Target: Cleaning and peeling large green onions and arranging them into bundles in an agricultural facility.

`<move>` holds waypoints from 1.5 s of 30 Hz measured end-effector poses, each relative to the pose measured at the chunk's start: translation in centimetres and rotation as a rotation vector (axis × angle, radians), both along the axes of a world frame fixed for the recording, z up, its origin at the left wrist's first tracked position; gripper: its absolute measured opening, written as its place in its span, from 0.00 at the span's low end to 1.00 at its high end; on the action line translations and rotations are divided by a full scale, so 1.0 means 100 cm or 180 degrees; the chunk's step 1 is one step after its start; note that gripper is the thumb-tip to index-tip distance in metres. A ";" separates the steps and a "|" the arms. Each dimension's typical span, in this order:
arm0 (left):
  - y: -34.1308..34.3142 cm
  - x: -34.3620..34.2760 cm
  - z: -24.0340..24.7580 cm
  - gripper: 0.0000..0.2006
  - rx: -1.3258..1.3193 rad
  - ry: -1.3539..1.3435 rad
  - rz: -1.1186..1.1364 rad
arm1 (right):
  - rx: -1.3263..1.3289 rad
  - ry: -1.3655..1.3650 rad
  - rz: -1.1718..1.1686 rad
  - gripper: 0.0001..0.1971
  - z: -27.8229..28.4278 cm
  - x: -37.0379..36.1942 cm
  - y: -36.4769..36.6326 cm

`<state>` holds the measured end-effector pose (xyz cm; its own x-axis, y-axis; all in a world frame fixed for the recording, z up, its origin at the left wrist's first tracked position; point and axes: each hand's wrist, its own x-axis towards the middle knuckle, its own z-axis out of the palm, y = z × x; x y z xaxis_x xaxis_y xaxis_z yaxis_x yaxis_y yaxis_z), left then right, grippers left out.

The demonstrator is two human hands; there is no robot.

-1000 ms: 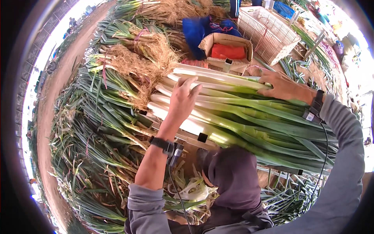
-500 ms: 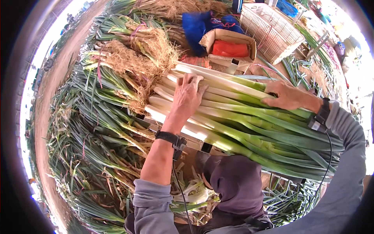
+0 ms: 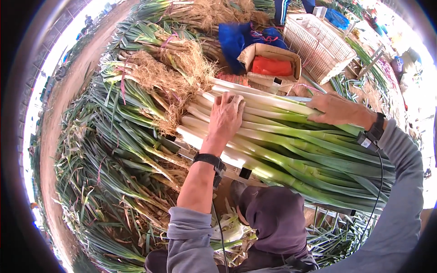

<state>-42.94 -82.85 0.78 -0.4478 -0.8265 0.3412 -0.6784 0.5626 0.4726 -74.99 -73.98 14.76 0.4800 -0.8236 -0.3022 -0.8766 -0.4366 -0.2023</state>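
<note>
A thick row of long leeks (image 3: 277,141) lies side by side across a metal stand, white ends to the left and green leaves to the right. My left hand (image 3: 226,114) is closed over the white stalks near the far side, its fingers bent down between them and the tips hidden. Farther right, my right hand (image 3: 337,109) grips the far edge of the row where white turns to green, fingers curled over a leek and thumb out of sight. Both wrists wear black straps with small devices.
Rooted, untrimmed leek bundles (image 3: 154,73) are heaped along the left. Beyond the row stand a cardboard box (image 3: 296,68) with a red package (image 3: 271,66) and a white plastic crate (image 3: 318,48). Leaf scraps (image 3: 337,236) lie below the stand, beside my dark-clad knee (image 3: 277,218).
The whole view has shifted slightly, so the scene sits a little lower and farther right. My left fingers look more bunched on the stalks. My right hand keeps nearly the same place.
</note>
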 end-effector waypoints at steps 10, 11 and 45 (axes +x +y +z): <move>-0.001 -0.003 -0.002 0.08 -0.0293 0.0204 -0.0110 | -0.0487 0.0053 0.0704 0.20 -0.014 -0.011 -0.010; -0.001 -0.003 -0.001 0.08 -0.0294 0.0211 -0.0123 | -0.0550 0.0085 0.0799 0.20 -0.012 -0.010 -0.015; 0.004 -0.004 0.002 0.17 -0.0203 -0.0046 -0.0098 | -0.0280 -0.0231 -0.0211 0.21 -0.049 0.016 -0.008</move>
